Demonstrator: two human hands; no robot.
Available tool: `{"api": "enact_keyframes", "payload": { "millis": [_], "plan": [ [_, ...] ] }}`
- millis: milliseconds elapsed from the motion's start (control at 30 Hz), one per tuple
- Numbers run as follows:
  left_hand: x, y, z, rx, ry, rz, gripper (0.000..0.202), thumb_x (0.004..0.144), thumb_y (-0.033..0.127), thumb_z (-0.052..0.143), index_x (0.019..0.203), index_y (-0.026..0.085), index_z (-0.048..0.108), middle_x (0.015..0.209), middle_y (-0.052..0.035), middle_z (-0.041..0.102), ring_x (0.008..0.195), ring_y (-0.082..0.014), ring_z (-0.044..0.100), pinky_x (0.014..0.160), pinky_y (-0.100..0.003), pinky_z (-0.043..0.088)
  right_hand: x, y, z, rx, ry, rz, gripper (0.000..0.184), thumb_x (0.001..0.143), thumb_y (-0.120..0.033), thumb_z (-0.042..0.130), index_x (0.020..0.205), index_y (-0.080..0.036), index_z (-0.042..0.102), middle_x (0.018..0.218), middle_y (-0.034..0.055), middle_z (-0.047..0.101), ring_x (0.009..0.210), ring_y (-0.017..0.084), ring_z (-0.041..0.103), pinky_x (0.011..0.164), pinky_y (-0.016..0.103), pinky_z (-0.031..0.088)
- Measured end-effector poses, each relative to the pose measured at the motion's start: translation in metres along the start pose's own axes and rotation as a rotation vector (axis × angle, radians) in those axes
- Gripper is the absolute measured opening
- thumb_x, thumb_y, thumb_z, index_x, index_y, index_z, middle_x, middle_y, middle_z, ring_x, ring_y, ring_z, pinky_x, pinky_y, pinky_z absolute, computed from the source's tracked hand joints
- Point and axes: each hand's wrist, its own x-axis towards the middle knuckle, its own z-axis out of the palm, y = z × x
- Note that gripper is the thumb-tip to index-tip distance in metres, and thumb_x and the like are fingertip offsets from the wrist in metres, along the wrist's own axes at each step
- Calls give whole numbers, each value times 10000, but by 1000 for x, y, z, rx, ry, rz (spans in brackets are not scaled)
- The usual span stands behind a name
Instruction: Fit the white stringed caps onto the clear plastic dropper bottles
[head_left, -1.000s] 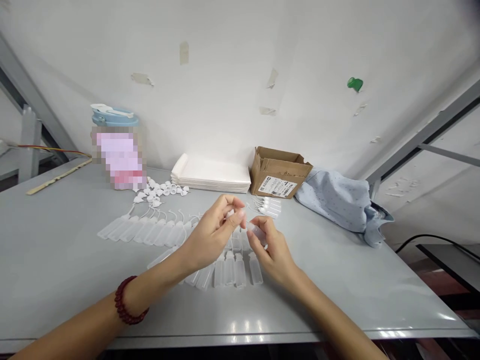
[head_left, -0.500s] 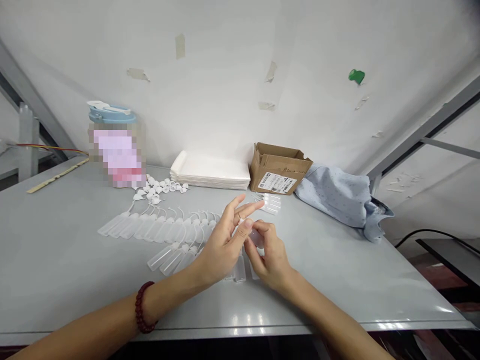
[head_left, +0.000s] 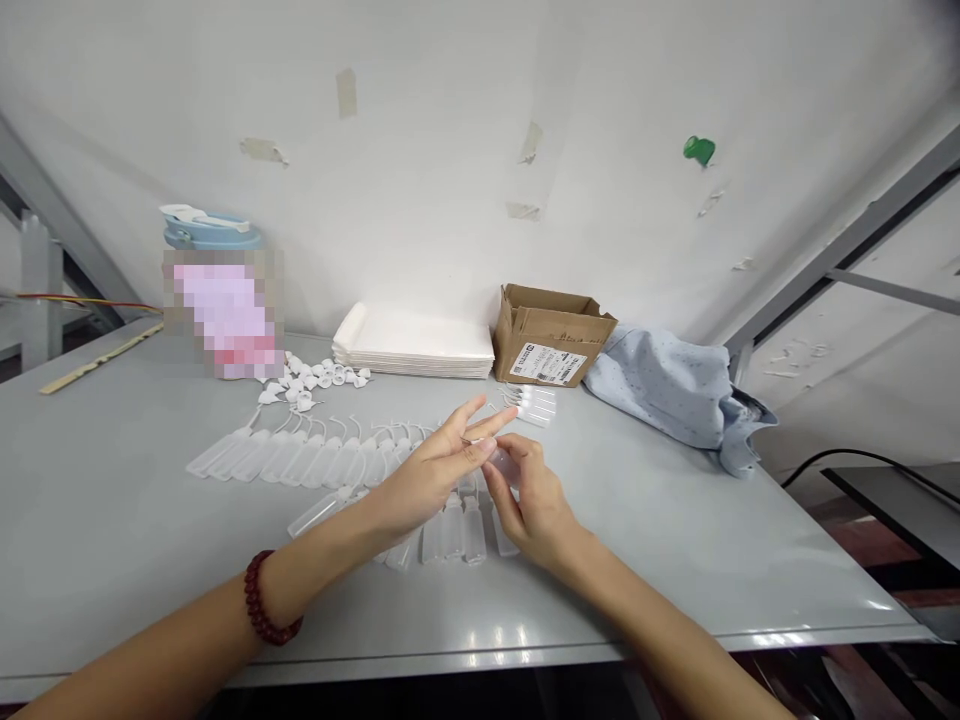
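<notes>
A small translucent plastic bottle (head_left: 505,464) is held above the table between my two hands. My right hand (head_left: 536,495) grips its body with thumb and curled fingers. At the bottle's top end, the thumb of my left hand (head_left: 439,465) presses against a finger, while other fingers of that hand stretch out. A thin stem shows by the left thumb; the cap is mostly hidden. Under and beside the hands lie similar flat bottles (head_left: 300,455) in a row, with thin curved tubes. More bottles (head_left: 454,530) lie nearer me, partly covered by my left forearm.
White caps (head_left: 322,374) are piled behind the row. Farther back stand a stack of white envelopes (head_left: 412,345), an open cardboard box (head_left: 551,340) and a blue cloth (head_left: 660,390). Several bottles (head_left: 537,405) lie before the box. A blue-lidded container (head_left: 212,230) stands back left.
The view has shifted slightly. My left hand has tilted lower and flatter, with its thumb along the bottle's top. My right hand keeps its grip on the bottle.
</notes>
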Motion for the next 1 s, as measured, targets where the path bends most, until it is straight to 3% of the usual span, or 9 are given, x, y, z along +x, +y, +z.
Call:
{"api": "enact_keyframes", "payload": {
  "millis": [167, 300, 400, 467, 533, 633, 767, 867, 1000],
  "plan": [
    [0, 1, -8, -42, -29, -117, 639, 914, 374, 498, 1461, 266, 186, 1488, -67, 345, 1371, -227, 305, 1138, -452, 175, 1, 0, 0, 54, -70, -31, 384, 913, -96, 398, 1281, -158, 306, 1085, 168, 584, 986, 235, 620, 741, 351, 560],
    [-1, 4, -12, 64, -43, -157, 657, 907, 417, 498, 1457, 295, 160, 1482, -69, 361, 1333, -221, 372, 1112, -452, 232, 1, 1, 0, 82, -148, 8, 339, 917, -99, 384, 1242, -176, 327, 1060, 152, 609, 887, 220, 641, 678, 340, 563],
    [-1, 9, -13, 291, 21, -71, 543, 881, 429, 525, 1373, 274, 356, 1423, -78, 447, 1260, -239, 454, 1048, -437, 327, 1, 2, -1, 81, -153, 39, 313, 925, -111, 371, 1228, -183, 335, 1026, 139, 608, 848, 208, 642, 658, 330, 559],
    [0, 14, -14, 490, 103, 20, 386, 854, 431, 550, 1187, 236, 550, 1293, -72, 565, 1162, -245, 521, 981, -411, 382, 2, 2, -2, 67, -127, 60, 300, 934, -131, 367, 1228, -188, 339, 1004, 128, 602, 842, 203, 638, 661, 328, 554],
    [0, 19, -16, 638, 166, 66, 291, 828, 449, 567, 973, 209, 643, 1105, -54, 647, 1021, -234, 571, 883, -376, 425, 3, 2, -4, 57, -112, 71, 285, 941, -150, 368, 1223, -189, 346, 973, 115, 600, 813, 195, 633, 651, 320, 547],
    [1, 23, -21, 670, 129, 54, 290, 810, 467, 576, 822, 187, 652, 864, -25, 657, 823, -191, 578, 737, -311, 440, 3, 2, -6, 71, -163, 69, 260, 941, -161, 371, 1199, -179, 358, 943, 110, 605, 766, 187, 622, 633, 313, 537],
    [0, 26, -26, 598, -2, -21, 277, 792, 432, 600, 742, 164, 647, 708, 0, 620, 687, -142, 541, 626, -242, 412, 2, 2, -7, 103, -301, 61, 245, 935, -159, 368, 1180, -162, 367, 954, 124, 609, 777, 197, 614, 652, 331, 532],
    [-1, 27, -26, 648, 0, -74, 287, 794, 406, 581, 663, 155, 623, 596, 18, 565, 543, -104, 445, 492, -213, 323, 2, 2, -9, 128, -373, 71, 208, 935, -144, 352, 1137, -170, 391, 967, 119, 606, 816, 199, 602, 684, 339, 527],
    [-2, 26, -22, 719, 29, -77, 364, 815, 432, 526, 590, 150, 574, 546, 21, 541, 472, -88, 390, 445, -209, 280, 3, 5, -11, 117, -421, 84, 176, 942, -156, 355, 1108, -179, 411, 970, 109, 611, 842, 200, 586, 703, 346, 519]
  ]
}}
